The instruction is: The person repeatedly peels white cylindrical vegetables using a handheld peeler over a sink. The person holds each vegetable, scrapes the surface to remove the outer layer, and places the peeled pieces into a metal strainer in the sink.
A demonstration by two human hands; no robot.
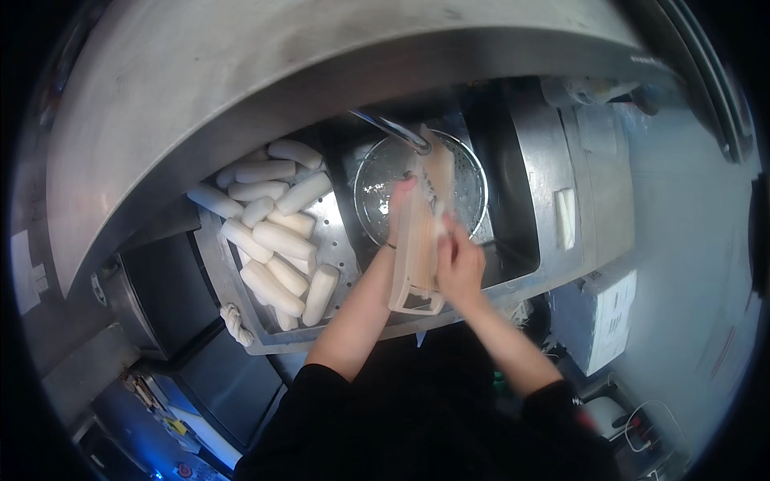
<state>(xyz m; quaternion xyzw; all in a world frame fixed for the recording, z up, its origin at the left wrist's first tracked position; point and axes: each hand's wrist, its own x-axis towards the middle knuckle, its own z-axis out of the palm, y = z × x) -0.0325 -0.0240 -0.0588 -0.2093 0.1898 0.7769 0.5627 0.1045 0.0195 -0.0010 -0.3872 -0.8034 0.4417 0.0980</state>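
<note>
A pale, long mandoline slicer point(415, 240) is tilted over a round metal colander point(483, 180) in the sink. My left hand point(400, 201) grips the slicer's left edge near its blade section. Against the slicer's right side, my right hand point(462, 255) has its fingers curled. Something small and whitish shows at those fingertips, too blurred to identify. The metal faucet point(397, 129) reaches over the slicer's far end. Wet glints show on the colander's perforated bottom.
Peeled white radishes point(283, 237), apparently daikon, lie piled on the perforated drainboard point(340, 243) at left. A knotted white cloth point(236, 324) hangs at the sink unit's corner. A white strip-like item point(565, 218) rests on the right counter. Below stands a white box point(595, 318). A metal shelf point(337, 66) overhangs.
</note>
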